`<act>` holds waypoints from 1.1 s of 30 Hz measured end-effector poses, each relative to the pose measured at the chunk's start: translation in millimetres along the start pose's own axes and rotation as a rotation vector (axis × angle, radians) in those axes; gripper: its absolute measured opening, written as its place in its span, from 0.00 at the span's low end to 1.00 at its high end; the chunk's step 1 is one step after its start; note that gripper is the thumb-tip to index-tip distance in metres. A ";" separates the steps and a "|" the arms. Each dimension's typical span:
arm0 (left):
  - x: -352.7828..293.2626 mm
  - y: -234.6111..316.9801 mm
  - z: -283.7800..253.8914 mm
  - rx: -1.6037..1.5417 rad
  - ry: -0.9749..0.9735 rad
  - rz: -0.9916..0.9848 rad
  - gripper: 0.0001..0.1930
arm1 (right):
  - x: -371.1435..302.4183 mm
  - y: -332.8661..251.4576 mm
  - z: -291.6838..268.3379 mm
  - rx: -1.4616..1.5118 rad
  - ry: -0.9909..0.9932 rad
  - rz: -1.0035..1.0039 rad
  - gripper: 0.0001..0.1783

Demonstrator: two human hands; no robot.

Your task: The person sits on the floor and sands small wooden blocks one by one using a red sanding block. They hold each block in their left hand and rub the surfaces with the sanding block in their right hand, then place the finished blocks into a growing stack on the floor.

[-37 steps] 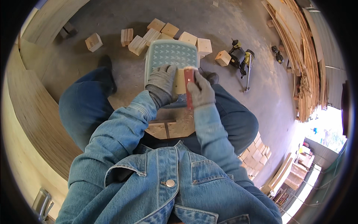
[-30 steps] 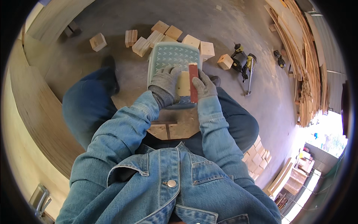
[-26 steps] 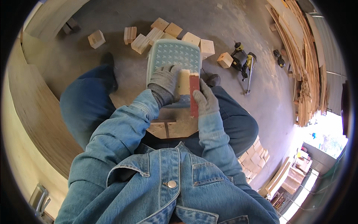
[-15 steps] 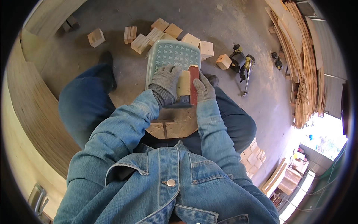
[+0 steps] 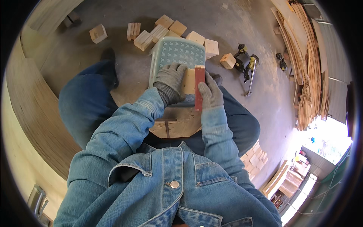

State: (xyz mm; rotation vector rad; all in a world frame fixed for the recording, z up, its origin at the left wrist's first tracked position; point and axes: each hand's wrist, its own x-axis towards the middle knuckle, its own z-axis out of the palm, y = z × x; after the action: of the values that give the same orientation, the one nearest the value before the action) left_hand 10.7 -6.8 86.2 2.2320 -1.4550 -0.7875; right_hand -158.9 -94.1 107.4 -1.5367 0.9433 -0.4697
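Note:
My gloved left hand point(image 5: 171, 80) is closed on a pale wooden block point(image 5: 189, 81) above a light green plastic step stool point(image 5: 181, 51) with a patterned top. In my gloved right hand point(image 5: 211, 92) is a sanding block point(image 5: 199, 90) with a red, sandpaper-like face, its long side running toward me. It sits against the right side of the wooden block. Part of the wooden block is hidden behind my left fingers and the red sanding block.
Several wooden blocks point(image 5: 143, 39) lie on the floor beyond the stool. Yellow-and-black power tools point(image 5: 245, 62) rest to the right, near a single block point(image 5: 228, 61). Long boards point(image 5: 308, 68) are stacked at the far right. A large plywood sheet point(image 5: 38, 113) stands on the left.
My right hand and the red sanding block have shifted slightly right and toward me along the wooden block's side. My left hand has moved only a little.

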 end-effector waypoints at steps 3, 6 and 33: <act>6.8 3.2 -2.9 0.004 0.014 0.016 0.51 | 38.1 35.7 -12.9 -0.061 0.017 -0.025 0.30; 7.8 -1.7 2.7 -0.005 0.047 0.039 0.52 | 50.4 49.9 -14.7 0.134 -0.034 0.121 0.30; 5.2 -7.7 8.5 -0.001 0.043 0.021 0.52 | -43.1 26.2 -23.4 -0.501 0.245 -0.206 0.31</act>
State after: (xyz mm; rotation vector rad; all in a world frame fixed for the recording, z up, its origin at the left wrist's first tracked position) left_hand 12.5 -8.5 73.9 2.2157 -1.4553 -0.7284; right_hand -209.6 -74.1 96.6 -2.0768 1.1555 -0.6090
